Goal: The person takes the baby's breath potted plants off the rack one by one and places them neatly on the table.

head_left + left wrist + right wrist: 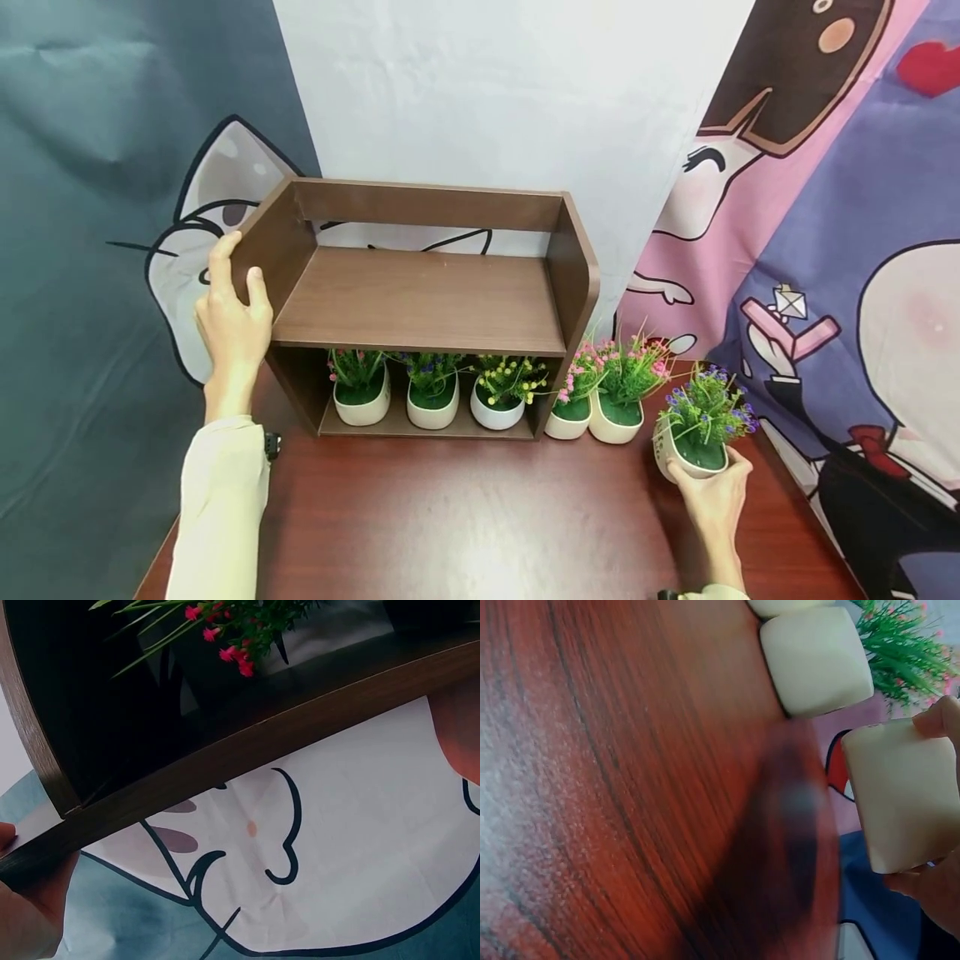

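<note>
Reddish-brown flat tabletop (420, 508): glossy, wood-grained
Dark-brown two-tier shelf (427, 296): wood-look, low sheen
Cream rounded-square flowerpot (904, 799): smooth, plastic-looking
Purple-flowered bushy plant (705, 408): plastic-looking
Cartoon-printed hanging backdrop (487, 100): matt, creased, cloth-like

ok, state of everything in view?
Shelf: upright on table
Left hand: gripping shelf's side
Held plant: lifted off table
Right hand: gripping held plant
Red-flowered plant: standing in shelf
Blue-flowered plant: standing in shelf
Yellow-flowered plant: standing in shelf
Left pink-flowered plant: standing on table
Right pink-flowered plant: standing on table

Flowerpots (432, 408) inside and right of shelf (427, 296)
</note>
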### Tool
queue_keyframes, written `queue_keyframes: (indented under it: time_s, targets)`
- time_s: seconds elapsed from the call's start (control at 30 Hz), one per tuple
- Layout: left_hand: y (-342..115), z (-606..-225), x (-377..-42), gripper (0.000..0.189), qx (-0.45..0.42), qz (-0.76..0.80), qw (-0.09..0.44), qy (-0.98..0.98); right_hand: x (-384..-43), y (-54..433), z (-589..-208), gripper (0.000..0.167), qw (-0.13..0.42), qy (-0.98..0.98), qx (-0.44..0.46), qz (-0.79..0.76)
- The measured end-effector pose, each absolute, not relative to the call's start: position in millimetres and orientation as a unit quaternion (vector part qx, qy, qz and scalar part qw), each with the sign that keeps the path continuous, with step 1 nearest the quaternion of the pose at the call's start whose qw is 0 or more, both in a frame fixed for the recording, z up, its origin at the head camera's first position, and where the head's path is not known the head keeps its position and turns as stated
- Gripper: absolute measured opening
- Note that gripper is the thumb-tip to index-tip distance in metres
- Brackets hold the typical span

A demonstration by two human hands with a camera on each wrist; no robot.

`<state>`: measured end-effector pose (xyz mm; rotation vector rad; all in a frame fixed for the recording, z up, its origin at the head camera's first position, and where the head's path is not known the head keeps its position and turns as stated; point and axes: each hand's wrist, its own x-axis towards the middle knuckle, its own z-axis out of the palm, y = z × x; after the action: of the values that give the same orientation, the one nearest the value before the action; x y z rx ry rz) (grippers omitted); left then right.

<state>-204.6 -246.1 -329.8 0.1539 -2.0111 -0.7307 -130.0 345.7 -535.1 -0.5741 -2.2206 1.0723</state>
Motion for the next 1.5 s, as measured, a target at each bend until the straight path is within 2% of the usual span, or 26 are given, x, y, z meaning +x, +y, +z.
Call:
queue_keyframes:
  time_s: [0.67,1.17,1.33,1.5]
  targets:
    - [-243.6,-324.8,-205.7,0.042,0.062,-0.295,0.478,-0.825,-190.1,362.3,-561.1,0.083,0.278,-0.841,-0.179,0.427]
    - [-244.8,-330.9,-201.1,0.042,0.063,-0.295,0.478,-0.825,-195.6,370.9,-569.4,0.088,0.176,-0.882,-0.119,0.421]
    - [-244.5,-330.4,-202.7,0.042,0.060,-0.291,0.478,-0.827,-191.6,372.7,-562.2,0.103,0.129,-0.883,-0.126,0.433]
    - [-244.0,-328.7,-204.0,0.042,0.063,-0.297,0.471,-0.828,-184.9,369.9,-555.6,0.119,0.127,-0.879,-0.103,0.448]
